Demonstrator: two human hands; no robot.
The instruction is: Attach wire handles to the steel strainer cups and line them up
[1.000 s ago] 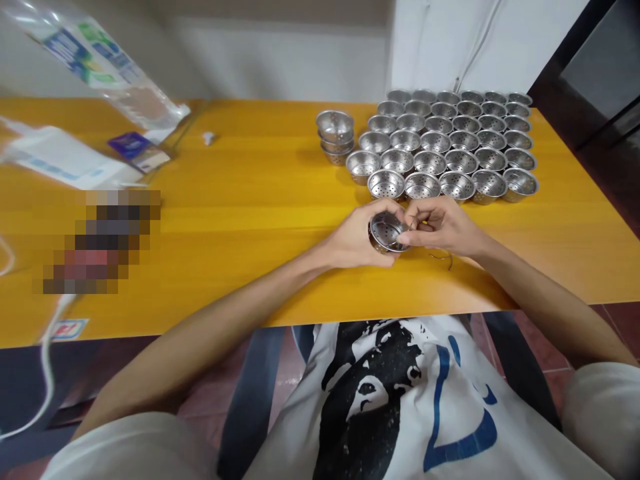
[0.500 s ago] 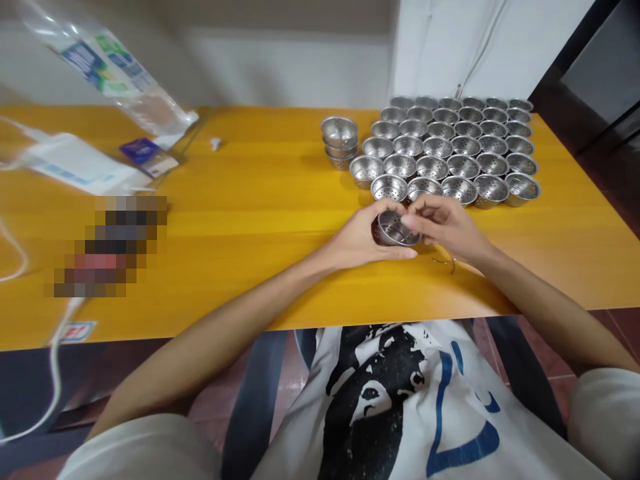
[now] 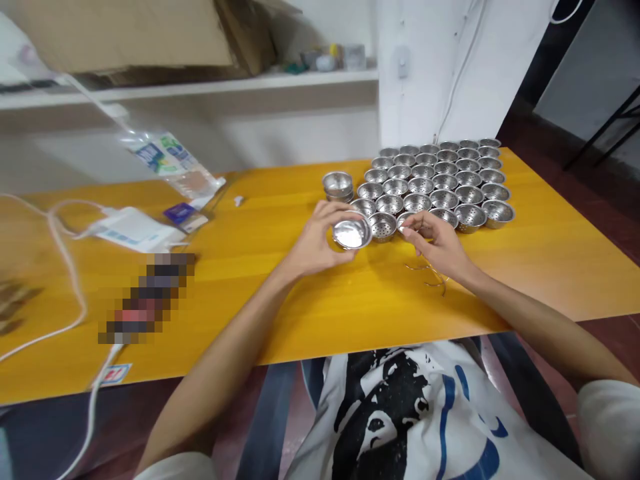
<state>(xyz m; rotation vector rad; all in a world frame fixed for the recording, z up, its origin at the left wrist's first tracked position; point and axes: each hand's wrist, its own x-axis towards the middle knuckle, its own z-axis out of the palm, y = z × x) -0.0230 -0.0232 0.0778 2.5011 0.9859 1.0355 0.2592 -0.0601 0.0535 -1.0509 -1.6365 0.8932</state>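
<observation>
My left hand (image 3: 317, 243) is wrapped round a small shiny metal cup (image 3: 353, 235), its mouth tilted toward me above the table. To the right, my right hand (image 3: 440, 243) hovers with thumb and fingertips drawn together, apart from that cup. Whether something small sits in that pinch I cannot make out. Below the right hand lie a few thin curved wires (image 3: 436, 277) on the table. Rows of perforated metal cups (image 3: 443, 199) stand just behind both hands. A short stack of cups (image 3: 337, 181) is behind my left hand.
The yellow table (image 3: 240, 307) has its front edge close to my body. At the left lie a white box-shaped device (image 3: 137, 230) with white cables, a blurred-out object (image 3: 147, 300), a blue packet (image 3: 180, 213) and a clear plastic bag (image 3: 175, 163). A cardboard box (image 3: 130, 33) is on a shelf.
My left hand has moved left with the cup and tilted it. My right hand has come away from the cup's rim. The head view has shifted up, showing the shelf.
</observation>
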